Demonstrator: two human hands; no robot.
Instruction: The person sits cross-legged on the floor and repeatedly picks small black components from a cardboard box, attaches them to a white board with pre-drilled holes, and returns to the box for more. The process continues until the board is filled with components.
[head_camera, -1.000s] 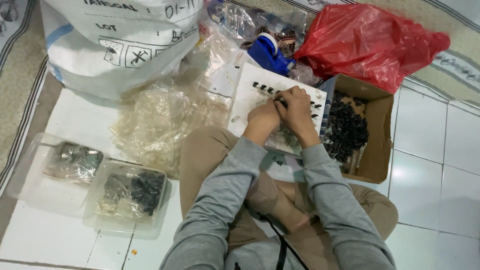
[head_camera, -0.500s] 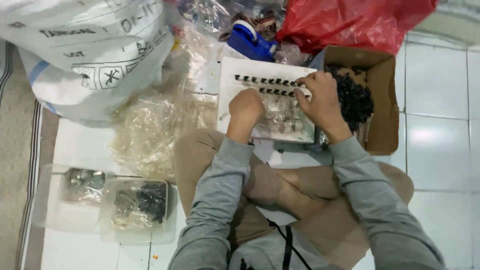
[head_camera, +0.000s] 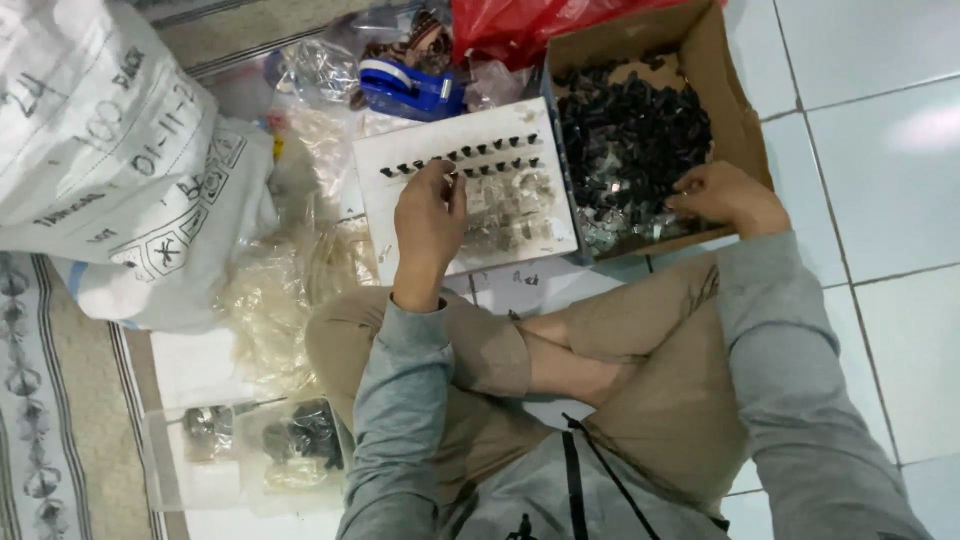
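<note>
Cardboard box (head_camera: 748, 120) wall flanks white board (head_camera: 470, 190); blue tape dispenser (head_camera: 410, 88) behind; near edge seemingly free.

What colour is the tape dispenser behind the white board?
Blue, with a white roll; the tape dispenser shows in the head view.

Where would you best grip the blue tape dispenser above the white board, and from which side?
Probably the blue tape dispenser is best gripped across its narrow body from above. It lies flat among plastic bags, with its top exposed; the white board blocks its near side.
</note>
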